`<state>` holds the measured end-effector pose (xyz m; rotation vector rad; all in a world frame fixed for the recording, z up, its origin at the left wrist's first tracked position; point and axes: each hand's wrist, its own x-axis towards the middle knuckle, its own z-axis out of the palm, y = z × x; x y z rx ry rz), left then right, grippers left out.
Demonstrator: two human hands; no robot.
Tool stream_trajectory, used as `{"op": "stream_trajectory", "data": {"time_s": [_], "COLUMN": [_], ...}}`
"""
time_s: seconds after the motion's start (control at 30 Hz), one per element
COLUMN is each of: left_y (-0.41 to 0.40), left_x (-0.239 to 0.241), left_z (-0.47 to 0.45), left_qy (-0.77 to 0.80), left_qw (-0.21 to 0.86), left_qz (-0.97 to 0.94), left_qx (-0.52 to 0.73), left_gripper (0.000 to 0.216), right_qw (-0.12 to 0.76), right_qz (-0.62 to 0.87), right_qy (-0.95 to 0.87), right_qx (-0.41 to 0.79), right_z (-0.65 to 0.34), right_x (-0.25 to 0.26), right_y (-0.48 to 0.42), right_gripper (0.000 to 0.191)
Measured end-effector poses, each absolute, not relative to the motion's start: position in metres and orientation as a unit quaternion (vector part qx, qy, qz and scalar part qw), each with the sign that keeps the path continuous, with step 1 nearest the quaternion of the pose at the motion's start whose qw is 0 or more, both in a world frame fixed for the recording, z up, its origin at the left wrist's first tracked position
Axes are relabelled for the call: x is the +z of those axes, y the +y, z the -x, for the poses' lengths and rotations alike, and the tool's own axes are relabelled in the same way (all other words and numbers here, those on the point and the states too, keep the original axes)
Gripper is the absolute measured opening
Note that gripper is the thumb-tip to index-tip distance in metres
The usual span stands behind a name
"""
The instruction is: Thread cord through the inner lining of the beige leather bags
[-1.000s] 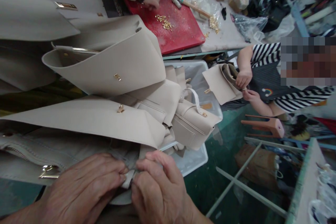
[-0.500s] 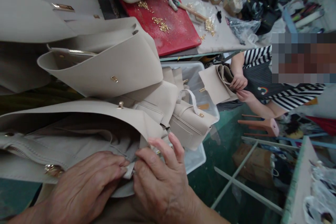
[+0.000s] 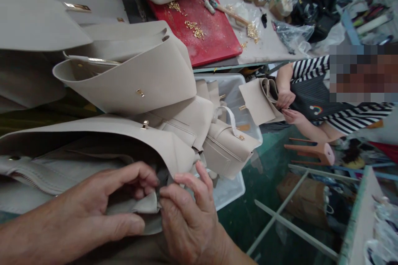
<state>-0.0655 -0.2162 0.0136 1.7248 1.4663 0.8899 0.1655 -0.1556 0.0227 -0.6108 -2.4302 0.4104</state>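
A beige leather handbag [image 3: 93,140] lies open in front of me, its flap bearing a small gold clasp [image 3: 144,124]. My left hand [image 3: 90,211] curls its fingers into the bag's opening and pinches a beige lining tab [image 3: 139,206] with the thumb beneath. My right hand [image 3: 189,219] meets it from the right, thumb and forefinger pinched on the same tab's end, the other fingers raised against the flap's edge.
More beige bags [image 3: 130,78] are stacked behind, several spilling into a clear plastic bin [image 3: 230,186]. A red cutting board [image 3: 205,29] with gold hardware and a hammer [image 3: 224,8] lies on the far table. A person in a striped shirt [image 3: 336,91] handles another bag [image 3: 258,99] at the right.
My left hand has turned and opened its grip, fingers now hooked inside the bag and pulling the lining tab out. The other person's hand has left the red board.
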Motion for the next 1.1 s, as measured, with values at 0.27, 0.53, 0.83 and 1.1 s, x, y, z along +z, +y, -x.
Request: {"op": "stream_trajectory", "data": {"time_s": [0.27,0.53,0.83,1.1], "left_y": [-0.224,-0.22,-0.219,-0.223], "left_x": [0.008,0.012,0.007,0.006], "left_z": [0.045,0.043,0.04,0.029], "left_qy": [0.517,0.47,0.443,0.473], "left_qw": [0.172,0.183,0.158,0.173], "left_qz": [-0.732,-0.751,-0.777,-0.733], "left_qx": [0.409,0.426,0.42,0.458], "left_gripper": [0.02,0.026,0.029,0.024], "right_qw": [0.249,0.279,0.188,0.215], "right_qz": [0.227,0.217,0.147,0.222], "right_qy": [-0.931,-0.92,-0.965,-0.942], "right_qx": [0.138,0.168,0.108,0.134], "right_z": [-0.171,-0.165,-0.17,-0.167], "right_x": [0.018,0.026,0.033,0.034], "right_y": [-0.158,-0.155,-0.149,-0.146], "right_gripper": [0.024,0.022,0.021,0.024]}}
